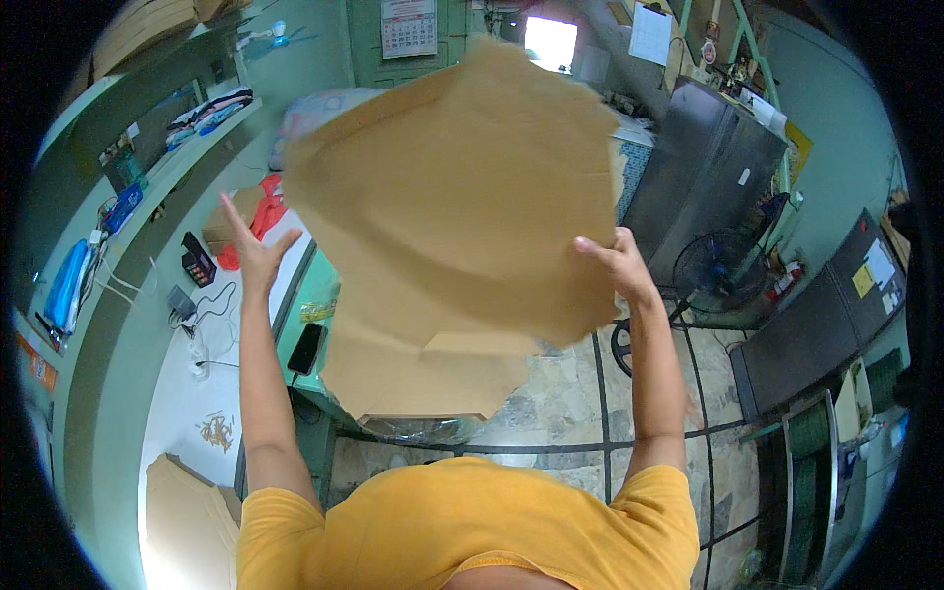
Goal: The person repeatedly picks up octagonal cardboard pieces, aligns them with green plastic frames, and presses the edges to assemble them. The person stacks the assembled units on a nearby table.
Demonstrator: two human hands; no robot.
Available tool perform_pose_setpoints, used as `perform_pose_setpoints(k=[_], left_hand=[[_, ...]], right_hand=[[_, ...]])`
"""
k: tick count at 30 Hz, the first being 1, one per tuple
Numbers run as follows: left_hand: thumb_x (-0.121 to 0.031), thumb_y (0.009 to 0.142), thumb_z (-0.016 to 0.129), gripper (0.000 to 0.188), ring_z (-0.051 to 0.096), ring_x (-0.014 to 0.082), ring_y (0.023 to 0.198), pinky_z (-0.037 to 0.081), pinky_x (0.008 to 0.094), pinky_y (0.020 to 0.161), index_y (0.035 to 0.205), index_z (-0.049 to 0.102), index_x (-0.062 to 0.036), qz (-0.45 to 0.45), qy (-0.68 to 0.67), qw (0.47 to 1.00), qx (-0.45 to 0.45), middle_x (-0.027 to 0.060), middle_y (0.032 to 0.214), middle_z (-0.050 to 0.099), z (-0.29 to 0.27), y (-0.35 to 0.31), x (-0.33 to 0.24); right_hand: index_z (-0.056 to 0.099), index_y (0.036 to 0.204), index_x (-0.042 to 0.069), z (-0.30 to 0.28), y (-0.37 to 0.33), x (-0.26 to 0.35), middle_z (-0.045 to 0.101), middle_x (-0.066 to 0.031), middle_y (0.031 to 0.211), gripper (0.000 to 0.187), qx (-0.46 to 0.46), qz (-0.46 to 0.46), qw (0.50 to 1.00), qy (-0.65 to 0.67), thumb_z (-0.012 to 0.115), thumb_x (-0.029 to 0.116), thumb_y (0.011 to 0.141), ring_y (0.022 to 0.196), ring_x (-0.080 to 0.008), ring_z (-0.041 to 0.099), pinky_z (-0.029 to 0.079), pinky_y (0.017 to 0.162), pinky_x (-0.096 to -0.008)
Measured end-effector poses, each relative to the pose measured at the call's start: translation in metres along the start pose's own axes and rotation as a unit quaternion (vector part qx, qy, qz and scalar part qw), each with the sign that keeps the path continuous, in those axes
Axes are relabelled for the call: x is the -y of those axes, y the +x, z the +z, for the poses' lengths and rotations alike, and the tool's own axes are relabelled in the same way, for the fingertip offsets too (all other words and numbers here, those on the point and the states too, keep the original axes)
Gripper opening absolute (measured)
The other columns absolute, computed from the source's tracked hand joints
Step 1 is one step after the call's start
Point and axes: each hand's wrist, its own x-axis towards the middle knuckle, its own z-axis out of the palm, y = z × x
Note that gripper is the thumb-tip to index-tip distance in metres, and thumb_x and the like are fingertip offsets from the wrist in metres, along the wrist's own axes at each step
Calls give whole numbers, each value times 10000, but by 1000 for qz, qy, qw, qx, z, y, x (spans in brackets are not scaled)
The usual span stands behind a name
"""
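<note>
A large brown cardboard sheet (452,197), blurred by motion, is held up in front of me. My right hand (619,264) grips its right edge, thumb on the near face. My left hand (258,246) is off the sheet's left side, its fingers and thumb spread with nothing in them. Below the raised sheet lies another cardboard piece (423,379) with angled corners, partly hidden by it. To its left, a black phone (307,348) rests on a green surface.
On the white counter (197,393) are a telephone handset (198,260), cables, a red cloth (267,208), a heap of small tan bits (216,431) and more cardboard (187,521). A standing fan (723,270) and dark refrigerator (703,162) stand right, on tiled floor (570,393).
</note>
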Motion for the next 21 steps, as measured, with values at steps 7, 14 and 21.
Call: perform_pose_setpoints(k=[7,14,21], left_hand=[[-76,809,676,745,473,250,1281,411,411,1055,1448,296,-31,-369,-491,762,208,134,1395,466,44,-127,25],[-88,876,613,598,580,287,1142,481,405,967,1408,347,-27,-423,-289,836,195,145,1264,576,63,-182,-1],[-33,837,461,713,399,388,1312,343,427,1091,1489,173,-53,-540,31,834,110,268,1426,369,115,-250,-3]], right_hand=[[594,1199,-19,-19,27,-99,652,-69,985,334,-80,93,992,3,609,153,913,858,-184,598,482,779,-337],[405,1388,-9,21,51,-152,554,-254,1280,598,-208,52,911,-352,459,426,982,1188,-382,533,427,970,-415],[360,1425,19,97,69,-155,454,-263,1386,712,-184,40,857,-479,486,522,937,1256,-405,469,409,1009,-466]])
